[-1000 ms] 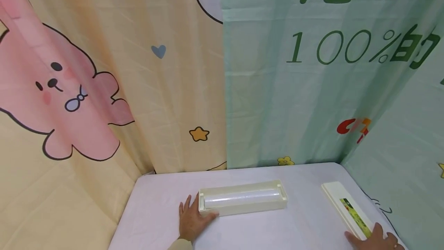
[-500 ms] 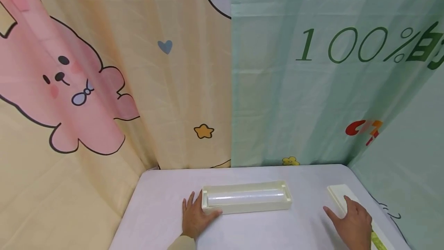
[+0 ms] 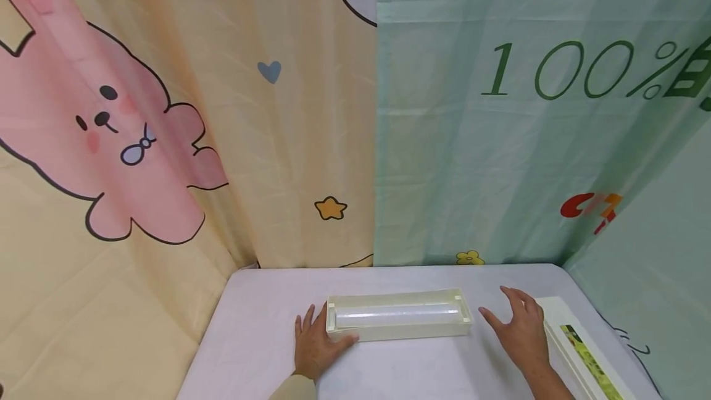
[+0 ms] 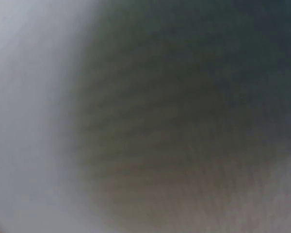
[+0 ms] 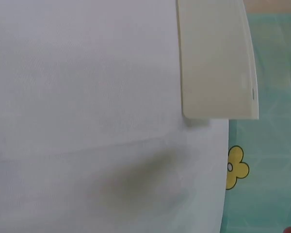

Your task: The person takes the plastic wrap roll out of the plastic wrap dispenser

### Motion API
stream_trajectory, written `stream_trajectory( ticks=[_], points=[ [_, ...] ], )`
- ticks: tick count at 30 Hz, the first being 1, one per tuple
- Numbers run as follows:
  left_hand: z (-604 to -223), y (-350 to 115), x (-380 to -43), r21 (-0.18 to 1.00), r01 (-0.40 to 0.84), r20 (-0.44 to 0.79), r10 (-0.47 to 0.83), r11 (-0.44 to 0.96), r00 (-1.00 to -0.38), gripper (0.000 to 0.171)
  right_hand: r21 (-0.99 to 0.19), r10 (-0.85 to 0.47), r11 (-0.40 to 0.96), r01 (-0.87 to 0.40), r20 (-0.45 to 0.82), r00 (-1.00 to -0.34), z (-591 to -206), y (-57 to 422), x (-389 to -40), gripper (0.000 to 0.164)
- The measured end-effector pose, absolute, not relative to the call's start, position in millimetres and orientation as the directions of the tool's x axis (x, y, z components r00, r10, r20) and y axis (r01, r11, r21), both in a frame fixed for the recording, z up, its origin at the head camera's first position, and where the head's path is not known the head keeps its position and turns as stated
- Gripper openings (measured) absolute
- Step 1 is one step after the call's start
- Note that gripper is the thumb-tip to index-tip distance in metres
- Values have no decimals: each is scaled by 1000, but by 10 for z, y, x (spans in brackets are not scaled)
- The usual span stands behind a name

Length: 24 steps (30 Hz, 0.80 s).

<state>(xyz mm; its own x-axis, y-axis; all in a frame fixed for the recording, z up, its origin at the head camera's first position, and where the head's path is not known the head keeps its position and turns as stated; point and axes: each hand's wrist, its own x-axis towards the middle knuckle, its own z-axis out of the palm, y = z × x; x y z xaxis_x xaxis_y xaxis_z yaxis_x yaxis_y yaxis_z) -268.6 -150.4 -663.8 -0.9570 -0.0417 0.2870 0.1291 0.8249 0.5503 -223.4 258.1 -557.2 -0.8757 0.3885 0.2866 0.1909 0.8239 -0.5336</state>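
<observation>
A long cream cling film dispenser point(image 3: 408, 331) lies lengthwise on the table, its top off. Inside it a shiny roll of clear film point(image 3: 397, 313) shows. My left hand point(image 3: 315, 345) holds the dispenser's left end, thumb along the front wall and fingers around the end. Off the right end, my right hand point(image 3: 522, 332) hovers with thumb and fingers spread, holding nothing. In the right wrist view, the dispenser's end point(image 5: 217, 63) stands apart from fingertips point(image 5: 290, 229) at the lower corner. The left wrist view is dark and blurred.
A long white lid point(image 3: 555, 316) with a yellow-green label point(image 3: 591, 363) lies at the table's right side, partly behind the right hand. A white cloth covers the table point(image 3: 422, 372). Printed curtains point(image 3: 311, 141) hang close behind it and along both sides.
My right hand has left the lid, moving left and forward toward the dispenser's right end. The left hand keeps its hold on the dispenser. The head view has shifted slightly.
</observation>
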Motion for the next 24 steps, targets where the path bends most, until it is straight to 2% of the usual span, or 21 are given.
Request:
stream_trajectory(
  ticks=[5,9,17,24],
  points=[
    [-6618,-1497,-2687,543,114,267,-42,832,-963,111,-515,201,857,-22,373,-906,-5645,2470,-2351,69],
    [-6607,-1489,-2685,544,103,248,-42,833,-968,111,-505,82,853,-130,376,-923,-5700,2354,-2443,65],
    [-6595,-1478,-2685,531,88,234,-46,843,-971,112,-515,2,850,-110,211,-977,-5746,2129,-2574,57],
    [-6593,-1475,-2676,526,96,254,-48,845,-966,110,-558,-52,819,-136,165,-985,-5776,2023,-2680,48]
  ],
)
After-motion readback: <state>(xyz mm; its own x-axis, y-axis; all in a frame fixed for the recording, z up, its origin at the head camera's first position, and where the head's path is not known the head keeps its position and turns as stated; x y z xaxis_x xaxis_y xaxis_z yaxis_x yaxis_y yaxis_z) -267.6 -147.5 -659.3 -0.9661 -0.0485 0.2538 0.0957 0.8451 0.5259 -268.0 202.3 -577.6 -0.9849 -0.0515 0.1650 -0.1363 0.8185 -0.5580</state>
